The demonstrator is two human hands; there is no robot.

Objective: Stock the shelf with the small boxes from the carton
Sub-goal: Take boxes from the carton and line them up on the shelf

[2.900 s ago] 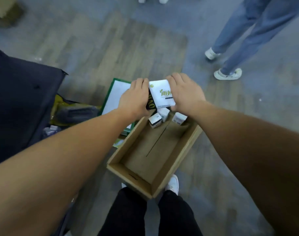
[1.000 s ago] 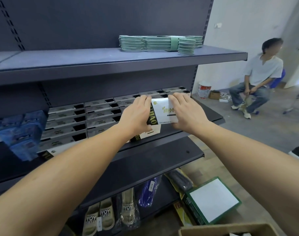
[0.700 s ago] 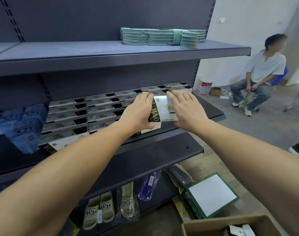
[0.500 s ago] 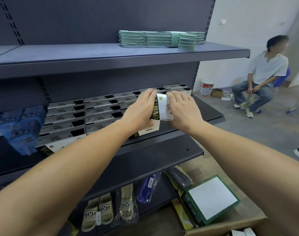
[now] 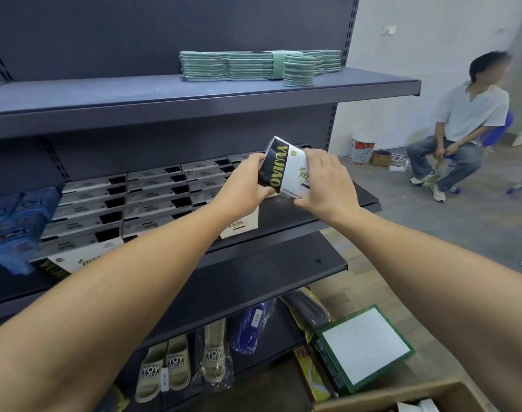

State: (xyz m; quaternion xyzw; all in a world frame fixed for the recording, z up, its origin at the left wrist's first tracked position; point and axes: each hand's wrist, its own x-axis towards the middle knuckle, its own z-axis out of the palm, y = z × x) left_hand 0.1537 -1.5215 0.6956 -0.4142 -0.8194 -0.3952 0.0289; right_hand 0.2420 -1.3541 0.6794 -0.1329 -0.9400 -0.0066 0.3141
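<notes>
Both hands grip one small box (image 5: pixel 285 171) between them, left hand (image 5: pixel 244 185) on its black side, right hand (image 5: pixel 325 182) over its white face, raised above the middle shelf (image 5: pixel 337 208) near its right end, beside the stocked rows (image 5: pixel 152 197).

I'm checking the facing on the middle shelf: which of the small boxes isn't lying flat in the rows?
The small box gripped between the left hand and right hand, tilted above the shelf; the rest lie flat.
</notes>
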